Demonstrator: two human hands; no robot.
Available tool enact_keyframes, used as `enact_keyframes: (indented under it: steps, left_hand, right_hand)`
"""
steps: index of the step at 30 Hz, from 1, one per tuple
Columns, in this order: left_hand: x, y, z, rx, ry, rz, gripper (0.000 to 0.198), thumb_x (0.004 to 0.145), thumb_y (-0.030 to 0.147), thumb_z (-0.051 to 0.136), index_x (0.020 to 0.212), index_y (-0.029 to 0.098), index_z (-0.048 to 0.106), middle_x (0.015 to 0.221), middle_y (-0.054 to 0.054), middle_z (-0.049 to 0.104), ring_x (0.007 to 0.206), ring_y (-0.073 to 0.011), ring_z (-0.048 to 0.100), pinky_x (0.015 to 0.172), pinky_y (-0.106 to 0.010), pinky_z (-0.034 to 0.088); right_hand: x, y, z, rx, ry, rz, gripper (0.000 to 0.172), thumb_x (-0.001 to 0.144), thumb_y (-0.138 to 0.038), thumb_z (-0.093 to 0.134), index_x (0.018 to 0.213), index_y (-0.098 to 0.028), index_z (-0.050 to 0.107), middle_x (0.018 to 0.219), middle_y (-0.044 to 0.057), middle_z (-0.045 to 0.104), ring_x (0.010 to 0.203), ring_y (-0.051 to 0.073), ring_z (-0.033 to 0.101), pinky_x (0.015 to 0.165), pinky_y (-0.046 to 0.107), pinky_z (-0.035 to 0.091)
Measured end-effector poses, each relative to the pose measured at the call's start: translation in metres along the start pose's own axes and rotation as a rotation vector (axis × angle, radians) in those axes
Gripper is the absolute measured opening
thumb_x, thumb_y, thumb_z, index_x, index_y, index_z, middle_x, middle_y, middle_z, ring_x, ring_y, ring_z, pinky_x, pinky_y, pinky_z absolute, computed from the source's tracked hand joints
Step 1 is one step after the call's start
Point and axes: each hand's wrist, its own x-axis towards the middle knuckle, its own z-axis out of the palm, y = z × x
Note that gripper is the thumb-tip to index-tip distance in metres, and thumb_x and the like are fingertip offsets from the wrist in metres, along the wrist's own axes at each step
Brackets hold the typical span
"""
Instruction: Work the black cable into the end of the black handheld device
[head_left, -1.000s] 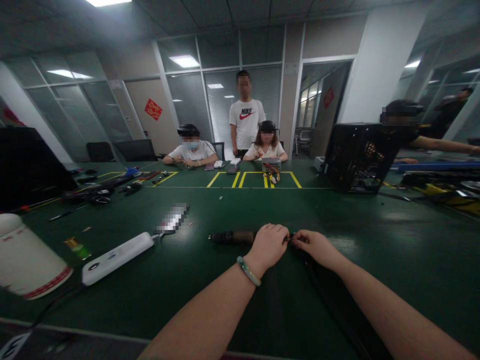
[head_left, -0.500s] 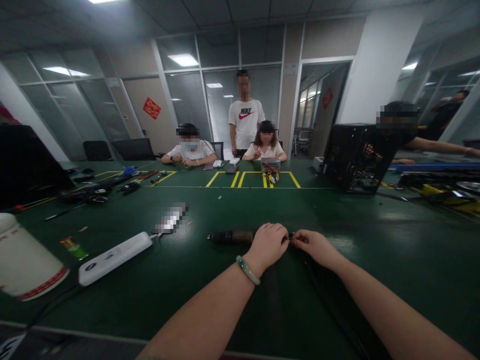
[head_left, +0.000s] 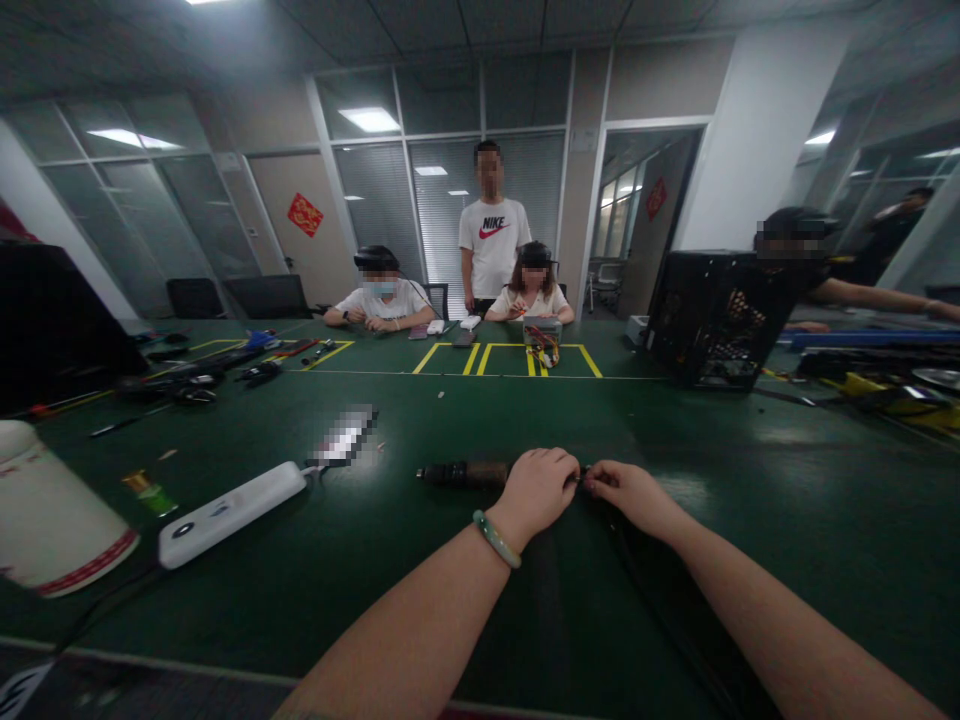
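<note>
A dark, cylindrical electric screwdriver (head_left: 480,473) lies across the green table, its narrow metal tip pointing left. My left hand (head_left: 541,487), with a green bangle at the wrist, is closed around its rear part and covers much of it. Close beside it, the fingertips of my right hand (head_left: 619,488) pinch at the tool's back end. What exactly they hold is too small to make out. A black cord (head_left: 637,570) runs from there towards the front edge, partly under my right forearm.
On the left are a white power strip (head_left: 232,515), a pixelated phone-like item (head_left: 349,437), a small green bottle (head_left: 154,492) and a white container (head_left: 56,520). A black computer case (head_left: 705,320) stands at right. Several people sit or stand around the table (head_left: 420,590).
The view has shifted very slightly. Both hands and the screwdriver stay in nearly the same place.
</note>
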Motion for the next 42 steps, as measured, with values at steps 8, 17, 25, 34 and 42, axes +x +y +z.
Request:
enact_keyframes:
  steps: [8, 17, 25, 34, 42]
  left_hand:
    - [0.0001, -0.0010, 0.0025, -0.013, -0.009, -0.027, 0.012, 0.087, 0.025, 0.057, 0.098, 0.021, 0.057, 0.100, -0.002, 0.060, 0.094, -0.0175, 0.056, 0.083, -0.032, 0.043]
    - [-0.0002, -0.0009, 0.0035, -0.012, 0.003, -0.043, 0.014, 0.087, 0.027, 0.056, 0.100, 0.021, 0.055, 0.099, -0.002, 0.060, 0.093, -0.0180, 0.056, 0.081, -0.032, 0.043]
    - [-0.0003, -0.0011, 0.0046, 0.000, -0.004, -0.046, 0.010, 0.088, 0.027, 0.054, 0.096, 0.021, 0.056, 0.096, -0.002, 0.060, 0.090, -0.0178, 0.056, 0.080, -0.032, 0.044]
    - [0.0010, -0.0037, 0.0101, -0.001, -0.006, -0.004, 0.009, 0.089, 0.025, 0.053, 0.094, 0.022, 0.061, 0.098, -0.001, 0.061, 0.092, -0.0181, 0.056, 0.083, -0.032, 0.043]
    - [0.0000, -0.0018, 0.0069, 0.020, -0.014, -0.020, 0.010, 0.089, 0.025, 0.054, 0.097, 0.022, 0.057, 0.096, -0.001, 0.061, 0.091, -0.0183, 0.056, 0.083, -0.033, 0.043]
  right_hand:
    - [-0.0025, -0.0046, -0.0014, 0.022, -0.014, 0.032, 0.022, 0.084, -0.037, 0.053, 0.087, -0.020, 0.065, 0.080, 0.001, 0.069, 0.074, 0.018, 0.062, 0.065, 0.026, 0.043]
    - [-0.0033, -0.0046, -0.0014, -0.006, 0.004, 0.016, 0.020, 0.084, -0.035, 0.053, 0.086, -0.020, 0.066, 0.077, 0.000, 0.068, 0.067, 0.017, 0.059, 0.060, 0.026, 0.040]
    - [-0.0034, -0.0055, -0.0021, -0.016, 0.001, 0.014, 0.020, 0.084, -0.035, 0.053, 0.087, -0.020, 0.066, 0.081, 0.001, 0.069, 0.071, 0.017, 0.060, 0.063, 0.026, 0.041]
    - [-0.0013, 0.0000, 0.0014, -0.031, 0.024, -0.001, 0.021, 0.084, -0.036, 0.053, 0.086, -0.019, 0.066, 0.078, 0.001, 0.068, 0.071, 0.017, 0.060, 0.063, 0.026, 0.040]
    - [-0.0021, -0.0045, -0.0015, -0.027, 0.011, 0.006, 0.022, 0.085, -0.036, 0.053, 0.087, -0.020, 0.067, 0.081, 0.002, 0.069, 0.072, 0.018, 0.061, 0.064, 0.027, 0.041]
